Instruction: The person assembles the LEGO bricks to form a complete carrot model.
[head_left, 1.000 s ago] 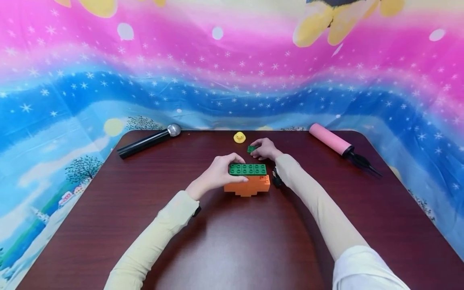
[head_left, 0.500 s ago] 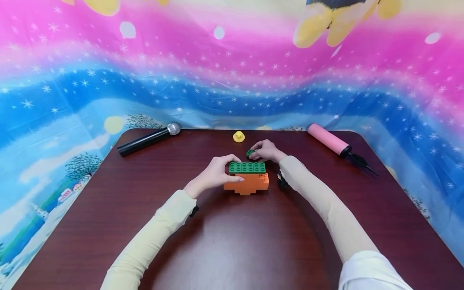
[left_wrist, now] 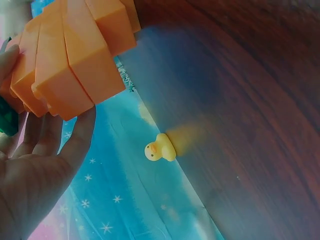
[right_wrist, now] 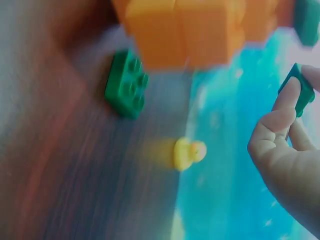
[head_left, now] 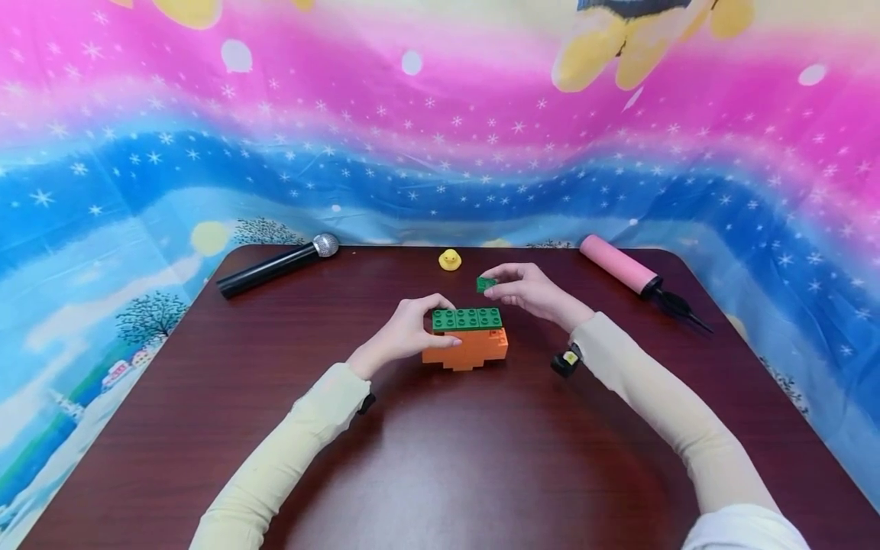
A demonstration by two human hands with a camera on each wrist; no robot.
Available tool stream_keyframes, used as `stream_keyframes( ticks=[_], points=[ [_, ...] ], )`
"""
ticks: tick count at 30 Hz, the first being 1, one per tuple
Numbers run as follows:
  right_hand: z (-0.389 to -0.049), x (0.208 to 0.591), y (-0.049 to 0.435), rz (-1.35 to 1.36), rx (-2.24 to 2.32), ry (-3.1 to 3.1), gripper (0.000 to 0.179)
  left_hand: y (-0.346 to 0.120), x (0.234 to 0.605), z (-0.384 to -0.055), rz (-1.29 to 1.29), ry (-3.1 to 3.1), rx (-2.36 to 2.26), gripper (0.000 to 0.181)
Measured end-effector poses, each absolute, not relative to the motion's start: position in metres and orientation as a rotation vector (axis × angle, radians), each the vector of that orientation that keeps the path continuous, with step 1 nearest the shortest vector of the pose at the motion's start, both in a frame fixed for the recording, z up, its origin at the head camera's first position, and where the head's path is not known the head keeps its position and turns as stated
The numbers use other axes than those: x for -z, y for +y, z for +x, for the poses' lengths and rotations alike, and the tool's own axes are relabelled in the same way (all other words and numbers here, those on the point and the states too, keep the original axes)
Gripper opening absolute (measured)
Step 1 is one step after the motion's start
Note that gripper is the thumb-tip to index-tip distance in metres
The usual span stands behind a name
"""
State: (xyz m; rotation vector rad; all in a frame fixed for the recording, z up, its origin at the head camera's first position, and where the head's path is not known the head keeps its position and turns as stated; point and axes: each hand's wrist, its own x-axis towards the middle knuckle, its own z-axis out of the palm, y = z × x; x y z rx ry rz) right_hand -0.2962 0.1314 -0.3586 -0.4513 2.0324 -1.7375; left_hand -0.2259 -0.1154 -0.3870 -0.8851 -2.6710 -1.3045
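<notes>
My left hand (head_left: 406, 328) grips the left end of a structure of orange toy building bricks (head_left: 467, 350), thumb in front and fingers behind. Green bricks (head_left: 467, 318) with studs cover its top. In the left wrist view the stepped orange underside (left_wrist: 75, 55) fills the upper left. My right hand (head_left: 536, 294) pinches a small green toy brick (head_left: 484, 285) between thumb and fingers, held up behind the structure and slightly right of it. The right wrist view shows another green brick (right_wrist: 117, 82) lying on the table; from the head view it is hidden.
A yellow rubber duck (head_left: 450, 260) sits near the table's far edge. Back left lies a black microphone (head_left: 275, 269) with a silver head. At the back right is a pink hand pump (head_left: 622, 267) with a black nozzle. A printed cloth (head_left: 440, 137) hangs behind the table.
My right hand has lifted the green brick off the table behind the structure and drawn it up and slightly right. The left hand keeps its grip, nearly still.
</notes>
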Motion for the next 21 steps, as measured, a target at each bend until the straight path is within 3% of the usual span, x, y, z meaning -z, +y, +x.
stream_keyframes(
  ticks=[8, 21],
  points=[
    [-0.264, 0.350, 0.131, -0.784, 1.622, 2.197, 0.037, -0.115, 0.391, -0.228, -0.877, -2.634, 1.341, 0.038],
    [-0.259, 0.353, 0.127, -0.850, 1.534, 2.203, 0.036, -0.115, 0.389, -0.227, -0.880, -2.639, 1.359, 0.038]
  ],
)
